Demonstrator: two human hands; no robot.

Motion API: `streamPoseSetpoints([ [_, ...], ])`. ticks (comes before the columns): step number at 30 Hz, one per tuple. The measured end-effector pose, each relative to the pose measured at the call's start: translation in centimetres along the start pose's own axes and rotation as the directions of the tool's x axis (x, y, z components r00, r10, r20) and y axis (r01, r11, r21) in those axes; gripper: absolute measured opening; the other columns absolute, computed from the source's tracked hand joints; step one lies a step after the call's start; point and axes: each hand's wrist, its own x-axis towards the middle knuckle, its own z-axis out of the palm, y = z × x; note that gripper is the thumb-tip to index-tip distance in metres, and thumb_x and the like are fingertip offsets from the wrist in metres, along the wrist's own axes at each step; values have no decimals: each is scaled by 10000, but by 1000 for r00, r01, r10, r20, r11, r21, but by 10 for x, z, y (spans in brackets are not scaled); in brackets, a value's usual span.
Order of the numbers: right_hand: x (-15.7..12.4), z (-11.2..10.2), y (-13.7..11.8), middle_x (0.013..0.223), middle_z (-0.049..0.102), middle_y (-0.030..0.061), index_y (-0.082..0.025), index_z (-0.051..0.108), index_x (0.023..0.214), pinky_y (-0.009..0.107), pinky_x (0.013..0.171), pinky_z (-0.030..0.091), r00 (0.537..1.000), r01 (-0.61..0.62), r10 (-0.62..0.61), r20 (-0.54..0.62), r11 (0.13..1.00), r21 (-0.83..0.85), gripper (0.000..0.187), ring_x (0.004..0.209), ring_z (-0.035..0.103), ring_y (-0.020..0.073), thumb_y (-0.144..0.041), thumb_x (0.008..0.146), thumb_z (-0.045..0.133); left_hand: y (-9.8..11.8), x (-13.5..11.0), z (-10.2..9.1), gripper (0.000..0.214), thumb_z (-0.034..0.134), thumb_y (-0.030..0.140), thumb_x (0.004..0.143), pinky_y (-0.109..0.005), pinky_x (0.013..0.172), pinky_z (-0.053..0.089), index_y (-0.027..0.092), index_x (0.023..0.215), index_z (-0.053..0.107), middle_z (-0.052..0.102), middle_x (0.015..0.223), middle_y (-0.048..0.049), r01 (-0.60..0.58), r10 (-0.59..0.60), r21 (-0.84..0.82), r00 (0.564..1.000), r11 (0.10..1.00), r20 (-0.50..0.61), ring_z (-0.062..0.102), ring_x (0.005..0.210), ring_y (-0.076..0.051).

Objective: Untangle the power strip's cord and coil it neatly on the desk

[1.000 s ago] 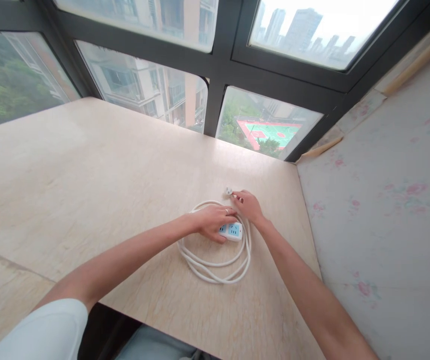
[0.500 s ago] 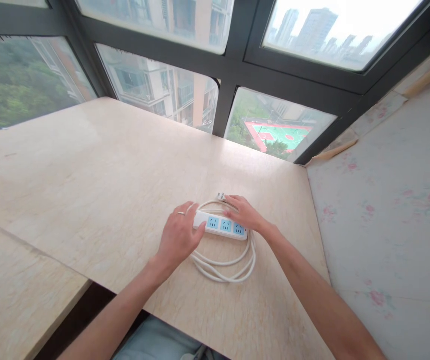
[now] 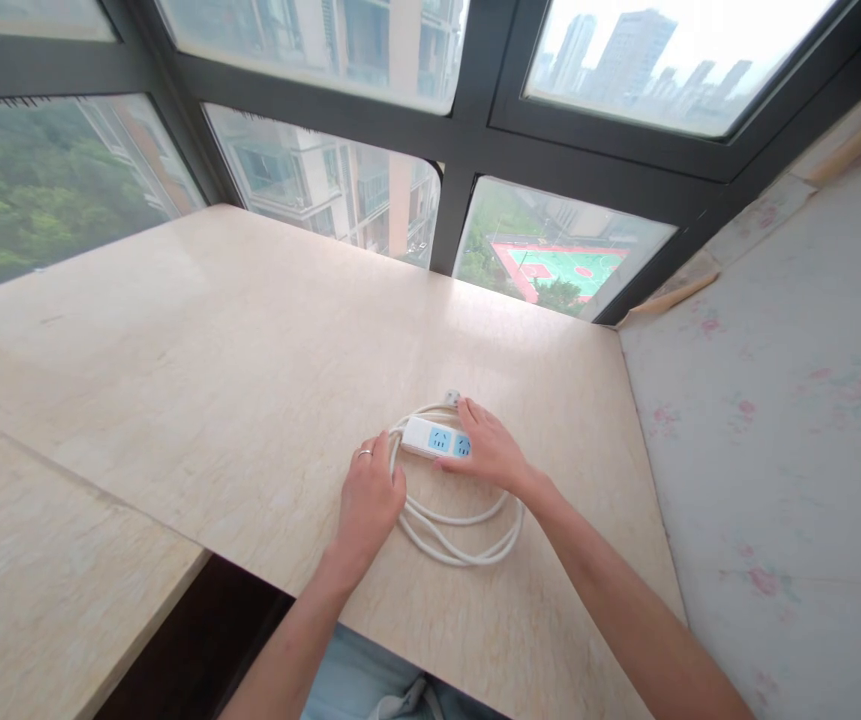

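Observation:
A white power strip (image 3: 416, 437) with blue socket faces lies on the pale stone-look surface. Its white cable (image 3: 467, 560) is coiled loosely around and under it. The plug (image 3: 452, 398) rests at the far side of the coil, by my right fingertips. My right hand (image 3: 494, 447) covers the right end of the strip, thumb on the near side and fingers across the far side. At the left edge of the coil, my left hand (image 3: 374, 492), wearing a ring, has its fingers and thumb about the cable loops. Part of the cable is hidden under both hands.
Dark-framed windows (image 3: 467, 130) border the far side of the broad surface (image 3: 250, 330). A wall with flowered paper (image 3: 790, 450) closes off the right. At the lower left, a dark gap (image 3: 197, 630) opens beside the ledge. My lap shows below the front edge.
My left hand has left the strip's left end and come down onto the cable loops. The right hand has closed farther over the strip, covering its right end.

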Motion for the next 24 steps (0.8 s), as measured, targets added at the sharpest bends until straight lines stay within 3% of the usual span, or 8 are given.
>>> streamPoseSetpoints([
  [7,-46,13,-19,1422,434,276,-25,324,1447,481,1072,367,967,-169,141,-214,978,-119,844,1318,420,374,-470,796,623,-18,35,18,513,472,43,774,-466,1018,470,147,1272,541,641,1225,-130,-191,202,-175,978,966,48,591,1139,-265],
  [15,-82,13,-24,1349,496,262,-32,386,1395,459,970,439,888,-375,325,-324,921,-106,776,1176,520,367,-494,815,614,-1,65,36,487,481,107,840,-420,1016,470,162,1325,488,617,1275,-113,-265,323,-341,938,902,126,584,1159,-220],
  [17,-85,16,-25,1351,500,255,-55,378,1402,466,965,437,861,-405,352,-368,911,-75,765,1190,514,365,-505,825,603,5,60,32,508,539,168,849,-431,992,479,157,1349,449,601,1276,-134,-240,281,-284,953,928,111,573,1174,-242],
  [20,-87,21,-29,1364,501,235,-106,387,1396,469,949,442,816,-441,390,-426,897,-25,707,1224,500,353,-500,844,585,13,36,15,653,678,293,800,-472,977,468,93,1358,406,570,1259,-202,-117,121,-63,991,991,57,539,1195,-317],
  [22,-87,23,-33,1368,499,227,-121,433,1353,462,931,451,799,-457,410,-440,890,-1,645,1235,496,344,-495,849,582,19,15,1,714,715,359,777,-459,920,490,61,1347,404,581,1192,-210,-15,8,88,996,996,87,567,1131,-337],
  [24,-86,22,-36,1369,496,223,-132,500,1274,457,910,461,793,-469,426,-436,883,11,563,1230,502,339,-489,848,587,27,-3,-12,636,698,396,794,-411,825,519,73,1285,454,593,1130,-183,75,-101,172,985,982,143,607,1040,-314],
])
